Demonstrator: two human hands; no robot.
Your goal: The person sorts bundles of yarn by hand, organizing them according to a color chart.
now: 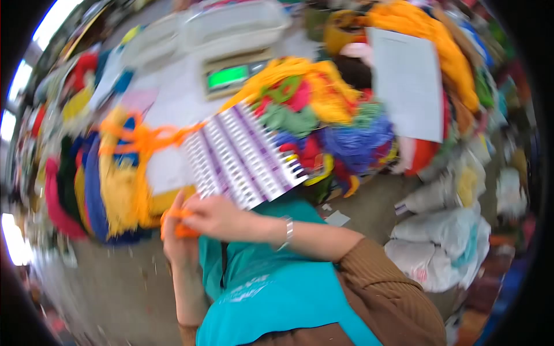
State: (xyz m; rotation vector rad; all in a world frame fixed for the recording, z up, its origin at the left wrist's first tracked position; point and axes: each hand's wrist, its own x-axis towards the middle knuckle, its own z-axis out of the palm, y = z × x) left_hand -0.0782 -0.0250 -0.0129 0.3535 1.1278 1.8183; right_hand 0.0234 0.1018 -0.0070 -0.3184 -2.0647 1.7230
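My left hand (178, 242) and my right hand (216, 218) meet in front of my turquoise apron at the table's near edge. Bright orange yarn (186, 230) is gripped between them, the fingers of both closed around it. Just beyond the right hand lies a white card with purple stripes and rows of holes (245, 155), tilted on the table edge. More orange yarn strands (147, 141) run from its upper left corner and drape over folded yarn skeins. Motion blur hides the exact finger positions.
A digital scale (236, 74) with a lit green display stands behind the card, near clear plastic trays (234, 26). Coloured yarn (323, 109) is heaped to the right, with a printed sheet (407, 83) on it. Yellow skeins (118, 184) hang at left. White plastic bags (441, 242) sit lower right.
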